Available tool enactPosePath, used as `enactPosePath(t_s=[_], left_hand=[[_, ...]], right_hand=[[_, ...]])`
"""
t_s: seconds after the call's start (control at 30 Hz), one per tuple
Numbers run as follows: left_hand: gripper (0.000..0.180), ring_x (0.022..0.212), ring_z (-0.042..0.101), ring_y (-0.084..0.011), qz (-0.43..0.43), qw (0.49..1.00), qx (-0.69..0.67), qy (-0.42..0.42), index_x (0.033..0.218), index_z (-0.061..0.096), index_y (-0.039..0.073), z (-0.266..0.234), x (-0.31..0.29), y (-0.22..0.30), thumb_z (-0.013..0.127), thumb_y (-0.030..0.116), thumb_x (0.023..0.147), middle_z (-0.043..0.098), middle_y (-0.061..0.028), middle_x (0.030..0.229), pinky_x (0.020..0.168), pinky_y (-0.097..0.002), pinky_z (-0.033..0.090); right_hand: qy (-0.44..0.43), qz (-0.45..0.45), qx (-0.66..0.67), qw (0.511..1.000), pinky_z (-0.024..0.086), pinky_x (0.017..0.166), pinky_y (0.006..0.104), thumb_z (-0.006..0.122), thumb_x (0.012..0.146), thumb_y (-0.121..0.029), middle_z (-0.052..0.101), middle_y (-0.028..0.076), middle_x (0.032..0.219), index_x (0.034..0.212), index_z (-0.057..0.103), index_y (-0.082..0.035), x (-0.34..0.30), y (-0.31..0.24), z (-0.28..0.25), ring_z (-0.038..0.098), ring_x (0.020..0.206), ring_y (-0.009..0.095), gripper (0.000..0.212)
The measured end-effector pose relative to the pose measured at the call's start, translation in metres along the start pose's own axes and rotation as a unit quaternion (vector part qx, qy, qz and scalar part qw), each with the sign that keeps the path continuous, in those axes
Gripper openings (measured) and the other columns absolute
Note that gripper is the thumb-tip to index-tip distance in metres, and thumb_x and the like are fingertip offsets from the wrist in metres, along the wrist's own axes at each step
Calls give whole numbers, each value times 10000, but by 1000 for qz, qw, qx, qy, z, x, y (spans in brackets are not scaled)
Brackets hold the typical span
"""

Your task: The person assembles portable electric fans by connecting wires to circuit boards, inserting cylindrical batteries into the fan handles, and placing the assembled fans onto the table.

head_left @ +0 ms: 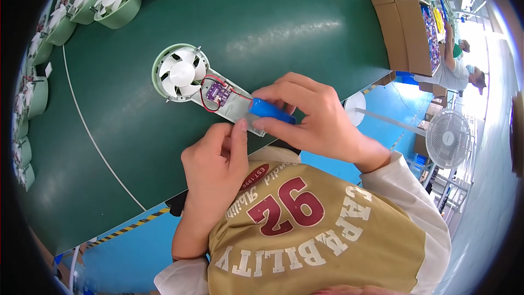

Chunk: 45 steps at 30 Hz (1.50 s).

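An opened handheld fan lies on the green table, its white blades (182, 74) inside a pale green round housing (157, 79). Its handle shell (236, 110) points toward me and holds a small purple circuit board (218, 94) with red and black wires. My right hand (316, 114) grips a blue cylindrical battery (267, 110) between thumb and fingers, tilted over the handle's near end. My left hand (218, 155) is closed in a pinch, thumb and forefinger at the handle's edge beside the battery; what they hold is too small to make out.
Several similar green fan housings (117, 13) with white blades line the table's left and far edges. Cardboard boxes (401, 33) with packed items stand at the right. Beyond the table are a standing fan (447, 139) and people (456, 74) at work.
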State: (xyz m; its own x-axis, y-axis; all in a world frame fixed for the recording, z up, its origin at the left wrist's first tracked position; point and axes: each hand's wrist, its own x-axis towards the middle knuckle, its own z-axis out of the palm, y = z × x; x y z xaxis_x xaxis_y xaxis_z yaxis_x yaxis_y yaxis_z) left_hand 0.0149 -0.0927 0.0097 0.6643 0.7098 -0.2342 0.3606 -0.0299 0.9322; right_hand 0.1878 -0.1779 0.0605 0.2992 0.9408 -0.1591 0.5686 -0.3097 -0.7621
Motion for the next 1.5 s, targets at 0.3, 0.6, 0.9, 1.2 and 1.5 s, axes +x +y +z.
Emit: enactPosePath(t_s=[0.3, 0.6, 0.9, 1.2, 1.5], left_hand=[[122, 470, 534, -158, 126, 986, 98, 45, 852, 655, 55, -1, 0, -3, 763, 105, 876, 577, -43, 617, 454, -283, 427], [234, 571, 594, -161, 327, 919, 209, 70, 1010, 716, 30, 10, 3, -18, 813, 85, 805, 611, -29, 780, 491, -294, 474], [252, 690, 660, -220, 329, 925, 169, 88, 1002, 708, -6, 13, 4, -19, 812, -4, 772, 666, -91, 869, 592, -301, 549], [214, 703, 669, -216, 349, 921, 151, 86, 960, 700, -7, 13, 6, -19, 793, -31, 769, 660, -90, 866, 596, -304, 559], [185, 722, 671, -230, 336, 928, 143, 73, 914, 723, 12, 11, 8, -16, 786, -39, 747, 681, -92, 856, 628, -320, 559]], right_hand=[[56, -23, -114, 992, 557, 650, 321, 823, 775, -85, 640, 106, 934, 1125, 676, -17, -18, 1, 1, 670, 816, 234, 385], [92, -76, -116, 986, 538, 581, 323, 811, 743, -52, 655, 107, 886, 1051, 693, -11, -26, 9, 6, 651, 735, 233, 333], [98, -119, -91, 984, 519, 571, 323, 803, 742, -29, 641, 106, 912, 1088, 719, -10, -18, 9, 8, 627, 701, 229, 357], [111, -133, -86, 981, 524, 578, 326, 796, 757, -22, 640, 115, 940, 1093, 718, -5, -12, 11, 15, 631, 710, 232, 346], [132, -152, -34, 979, 530, 578, 303, 799, 774, -11, 656, 125, 949, 1070, 718, 4, -11, 20, 26, 651, 734, 220, 307]])
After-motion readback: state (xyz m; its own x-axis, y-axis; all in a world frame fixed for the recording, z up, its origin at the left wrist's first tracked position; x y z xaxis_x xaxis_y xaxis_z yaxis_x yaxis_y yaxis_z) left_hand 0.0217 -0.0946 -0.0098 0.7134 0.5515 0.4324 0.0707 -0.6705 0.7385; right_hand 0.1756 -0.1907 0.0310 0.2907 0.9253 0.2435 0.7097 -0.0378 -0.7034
